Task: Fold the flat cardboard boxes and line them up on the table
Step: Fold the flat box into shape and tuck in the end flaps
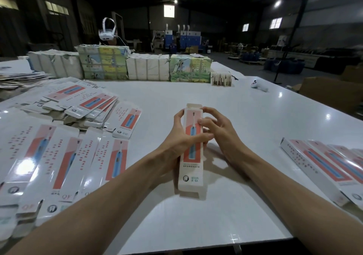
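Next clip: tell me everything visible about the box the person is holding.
The held box is long, narrow white cardboard printed with a red panel, blue toothbrush and tooth logo. It is opened into a tube, far-end flap untucked. The left hand grips its left side, thumb across the front; the right hand holds it near its far end.

held box (193,156): white; salmon-red panel; blue toothbrush print; dark tooth logo
flat boxes (64,162): white; red panels; blue toothbrush; rows of red text
folded boxes (322,168): white; red panel; blue stripe
table (216,225): glossy white
back bundles (147,67): plain white wrap
illustrated bundles (104,62): green, yellow, pale blue pictures
headset (107,34): white
controller (259,86): white
cabinets (187,37): blue
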